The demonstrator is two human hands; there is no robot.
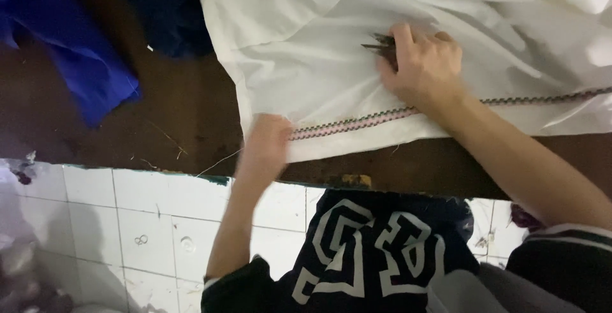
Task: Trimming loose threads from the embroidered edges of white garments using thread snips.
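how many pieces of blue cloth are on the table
2: a bright blue cloth at the table's far left, and a darker one just left of the white fabric. They may join out of view.

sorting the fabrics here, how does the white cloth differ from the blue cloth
The white cloth has a patterned stitched band near its hem; the blue cloth looks plain. Both hands, left hand and right hand, rest on the white cloth; the blue cloth lies untouched. Both lie on the dark table.
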